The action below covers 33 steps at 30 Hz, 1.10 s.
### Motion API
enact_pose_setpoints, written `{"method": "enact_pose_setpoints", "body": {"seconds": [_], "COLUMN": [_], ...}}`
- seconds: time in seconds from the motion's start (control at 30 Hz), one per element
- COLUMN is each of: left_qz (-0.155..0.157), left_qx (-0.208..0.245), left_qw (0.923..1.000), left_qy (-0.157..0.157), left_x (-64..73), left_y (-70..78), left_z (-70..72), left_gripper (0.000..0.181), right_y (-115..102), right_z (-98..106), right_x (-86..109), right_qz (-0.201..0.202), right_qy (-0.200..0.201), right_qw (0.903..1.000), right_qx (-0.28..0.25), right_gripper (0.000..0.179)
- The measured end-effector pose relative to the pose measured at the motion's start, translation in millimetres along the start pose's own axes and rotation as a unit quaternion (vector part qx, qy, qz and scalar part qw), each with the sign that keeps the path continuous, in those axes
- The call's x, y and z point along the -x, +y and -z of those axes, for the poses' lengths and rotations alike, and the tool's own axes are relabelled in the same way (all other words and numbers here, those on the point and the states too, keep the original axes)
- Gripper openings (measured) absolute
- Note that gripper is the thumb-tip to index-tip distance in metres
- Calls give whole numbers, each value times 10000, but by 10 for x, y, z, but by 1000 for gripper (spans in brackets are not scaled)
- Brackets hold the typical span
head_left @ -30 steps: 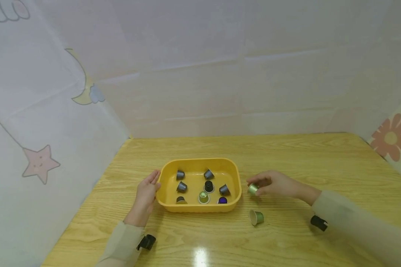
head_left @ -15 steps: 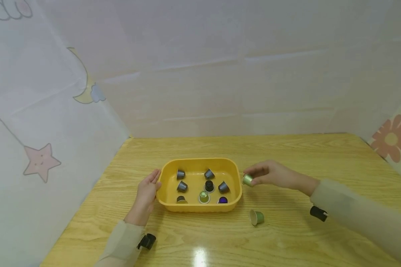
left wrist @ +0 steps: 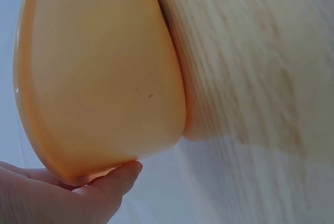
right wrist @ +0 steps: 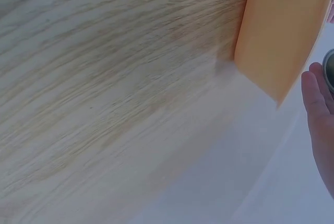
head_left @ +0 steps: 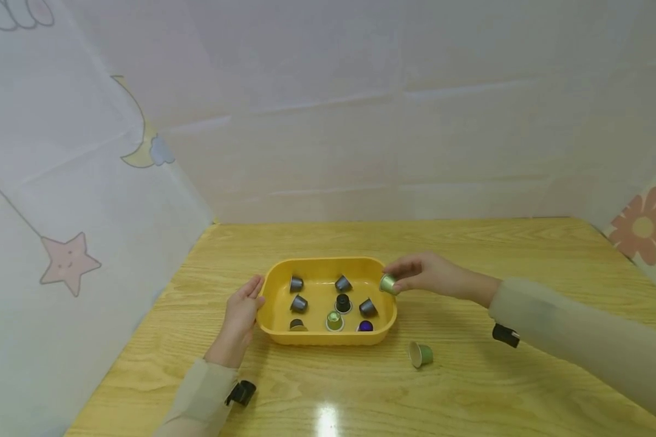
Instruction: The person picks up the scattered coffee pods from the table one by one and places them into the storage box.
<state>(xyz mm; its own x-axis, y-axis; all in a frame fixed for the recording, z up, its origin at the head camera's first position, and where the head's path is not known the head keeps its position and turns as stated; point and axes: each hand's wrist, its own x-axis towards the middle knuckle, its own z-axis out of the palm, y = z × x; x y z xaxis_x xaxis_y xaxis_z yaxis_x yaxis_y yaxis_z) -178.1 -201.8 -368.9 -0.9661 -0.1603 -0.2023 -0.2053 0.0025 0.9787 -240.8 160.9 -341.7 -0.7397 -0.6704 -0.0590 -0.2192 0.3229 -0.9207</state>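
Observation:
A yellow plastic tub (head_left: pixel 328 338) sits on the wooden table with several coffee capsules in it, among them a black capsule (head_left: pixel 342 303), a bright green capsule (head_left: pixel 334 321) and a purple capsule (head_left: pixel 365 326). My left hand (head_left: pixel 242 312) rests against the tub's left end, fingers extended along it; the left wrist view shows a fingertip (left wrist: pixel 128 174) on the outer wall below the rim. At the right end, my right hand (head_left: pixel 429 276) pinches a light green coffee capsule (head_left: pixel 388 284) over the rim. The right wrist view catches only part of that hand.
Another green capsule (head_left: pixel 420 354) lies on its side on the table (head_left: pixel 497 388), right of the tub's front corner. Behind the table hangs a pale cloth (head_left: pixel 328 121) printed with a star, a moon and a flower.
The right hand has lifted the light green capsule from beside the tub and carried it up and left to the rim. The left hand stays at the tub's left end.

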Motion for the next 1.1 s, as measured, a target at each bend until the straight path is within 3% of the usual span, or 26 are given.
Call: {"method": "enact_pose_setpoints", "body": {"seconds": [0.33,0.6,1.1], "left_qz": [-14,-34,25], "left_qx": [-30,-8,8], "left_qw": [10000,10000,10000], "left_qy": [6,21,58], "left_x": [-3,4,4], "left_y": [-4,-6,15], "left_z": [-4,-8,-21], "left_gripper": [54,54,54], "right_y": [-79,-123,-210], "right_z": [-174,-331,-636], "right_x": [-221,-414,-676], "right_qz": [-309,-360,-306], "right_qy": [310,654,916], "right_qw": [9990,9970,9945], "right_qx": [133,208,408], "right_gripper": [47,43,40]}}
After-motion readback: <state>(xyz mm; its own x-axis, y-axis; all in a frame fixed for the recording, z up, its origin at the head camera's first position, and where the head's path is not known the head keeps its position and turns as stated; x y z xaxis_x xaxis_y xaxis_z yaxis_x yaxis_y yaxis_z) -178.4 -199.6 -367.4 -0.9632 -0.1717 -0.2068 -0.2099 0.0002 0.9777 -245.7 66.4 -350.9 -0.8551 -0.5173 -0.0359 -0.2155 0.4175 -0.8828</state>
